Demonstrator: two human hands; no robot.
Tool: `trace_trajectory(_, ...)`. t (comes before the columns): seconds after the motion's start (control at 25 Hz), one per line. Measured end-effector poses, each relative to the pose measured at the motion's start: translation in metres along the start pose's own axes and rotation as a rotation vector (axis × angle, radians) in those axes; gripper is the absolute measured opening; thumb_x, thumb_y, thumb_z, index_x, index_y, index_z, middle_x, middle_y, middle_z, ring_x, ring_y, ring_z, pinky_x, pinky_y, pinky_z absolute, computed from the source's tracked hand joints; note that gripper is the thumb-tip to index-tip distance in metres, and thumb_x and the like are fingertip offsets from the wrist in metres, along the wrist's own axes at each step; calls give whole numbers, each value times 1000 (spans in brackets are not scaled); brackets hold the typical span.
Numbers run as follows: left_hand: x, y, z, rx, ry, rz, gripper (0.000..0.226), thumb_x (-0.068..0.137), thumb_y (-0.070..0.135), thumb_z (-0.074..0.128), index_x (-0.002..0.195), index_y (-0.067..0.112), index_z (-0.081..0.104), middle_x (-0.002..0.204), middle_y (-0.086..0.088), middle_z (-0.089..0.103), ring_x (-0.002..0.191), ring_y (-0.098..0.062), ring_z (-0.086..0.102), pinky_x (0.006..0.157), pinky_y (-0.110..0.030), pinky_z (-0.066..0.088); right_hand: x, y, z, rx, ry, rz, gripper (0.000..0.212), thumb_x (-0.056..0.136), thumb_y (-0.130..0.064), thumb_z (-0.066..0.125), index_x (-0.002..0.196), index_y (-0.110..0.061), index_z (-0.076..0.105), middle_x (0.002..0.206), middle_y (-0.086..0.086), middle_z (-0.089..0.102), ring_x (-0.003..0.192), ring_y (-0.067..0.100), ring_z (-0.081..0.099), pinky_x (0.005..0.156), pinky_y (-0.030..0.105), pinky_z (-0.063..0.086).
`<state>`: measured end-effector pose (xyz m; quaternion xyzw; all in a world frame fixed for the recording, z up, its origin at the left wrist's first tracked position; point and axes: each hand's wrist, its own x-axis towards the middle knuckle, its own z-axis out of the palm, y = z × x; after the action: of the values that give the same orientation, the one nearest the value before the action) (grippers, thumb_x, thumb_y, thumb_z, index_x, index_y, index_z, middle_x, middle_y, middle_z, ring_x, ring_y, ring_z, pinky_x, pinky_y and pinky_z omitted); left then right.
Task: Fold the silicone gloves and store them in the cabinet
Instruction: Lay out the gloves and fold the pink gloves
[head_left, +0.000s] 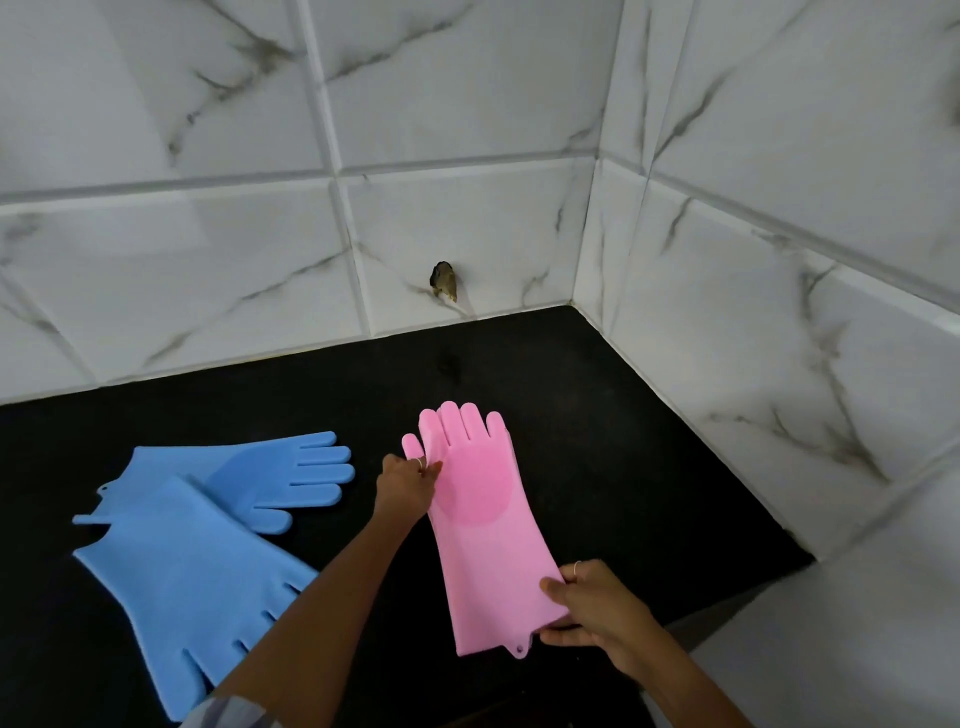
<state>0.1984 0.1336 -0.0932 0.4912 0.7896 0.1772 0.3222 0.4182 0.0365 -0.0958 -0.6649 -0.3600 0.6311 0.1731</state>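
Observation:
A pink silicone glove (480, 525) lies flat on the black countertop (597, 426), fingers pointing toward the back wall. My left hand (408, 486) pinches its left edge near the thumb. My right hand (589, 603) grips the cuff's right corner at the near end. Two blue silicone gloves lie to the left: one (249, 473) with fingers pointing right, the other (187, 587) overlapping it, fingers pointing toward me and partly hidden by my left forearm.
White marble-patterned tiled walls (467, 223) close in the counter at the back and right, forming a corner. A dark hole (443, 280) marks the back wall just above the counter. The counter's front edge runs at the lower right.

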Motion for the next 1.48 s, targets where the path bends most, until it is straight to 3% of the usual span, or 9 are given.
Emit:
trace_trajectory(0.12, 2, 0, 3, 11, 25, -5, 40, 99, 35, 45, 117, 1, 57, 132, -17, 41, 79, -14, 53, 78, -27, 48, 1, 0, 2, -12, 3, -2, 9, 94, -13, 54, 101, -12, 59, 113, 9, 63, 93, 21, 66, 64, 28, 60)
trace_trajectory(0.36, -12, -6, 11, -145, 79, -31, 64, 92, 37, 57, 143, 3, 36, 146, -19, 34, 121, -30, 52, 102, -40, 42, 1, 2, 2, 5, 23, -63, 20, 91, -9, 58, 111, -9, 58, 110, 10, 65, 91, 23, 68, 68, 32, 61)
trace_trajectory(0.56, -28, -18, 17, -145, 63, -21, 47, 91, 35, 59, 121, -1, 54, 135, -19, 46, 105, -25, 58, 92, -35, 48, -3, 2, 4, -14, 30, -80, 20, 91, -6, 57, 111, -5, 59, 112, 11, 65, 92, 23, 67, 71, 35, 62)
trace_trajectory(0.76, -41, -22, 24, -45, 67, 14, 36, 93, 34, 57, 107, 1, 58, 128, -16, 48, 79, -11, 47, 73, -26, 40, -5, -4, 3, -63, 102, -115, 21, 90, -6, 59, 111, -6, 58, 120, 13, 62, 100, 27, 66, 73, 35, 61)
trace_trajectory(1.0, -62, -18, 32, 9, 57, 35, 41, 95, 34, 53, 122, 3, 53, 133, -14, 42, 83, -11, 49, 76, -25, 44, -4, 4, -1, -154, 219, -234, 21, 88, -11, 63, 109, -7, 59, 114, 11, 65, 90, 20, 68, 68, 29, 60)
trace_trajectory(1.08, -70, -16, 35, 25, 50, 16, 41, 95, 34, 53, 122, 3, 53, 135, -14, 40, 89, -15, 55, 79, -26, 48, -2, 8, -2, -288, 292, -333, 24, 87, -20, 66, 107, -9, 60, 102, 7, 68, 73, 8, 63, 58, 18, 51)
trace_trajectory(1.2, -81, -11, 39, 37, 49, -17, 38, 95, 33, 53, 119, 3, 53, 134, -14, 41, 97, -19, 58, 78, -27, 50, 2, 15, -4, -439, 370, -404, 28, 85, -28, 67, 107, -12, 60, 103, 3, 62, 78, 5, 54, 60, 13, 38)
trace_trajectory(1.32, -91, -9, 43, 53, 64, -45, 37, 96, 30, 53, 120, 3, 52, 130, -15, 46, 97, -20, 60, 70, -24, 47, 6, 22, -4, -505, 379, -417, 9, 88, -20, 64, 93, -19, 57, 104, 4, 64, 73, 2, 54, 58, 12, 37)
trace_trajectory(1.48, -99, -8, 43, -138, 16, -144, 36, 93, 21, 56, 124, 4, 47, 126, -16, 54, 103, -25, 62, 75, -32, 56, 10, 21, -6, -489, 318, -349, 16, 87, -17, 64, 84, -24, 50, 101, 5, 66, 69, 5, 59, 57, 15, 44)
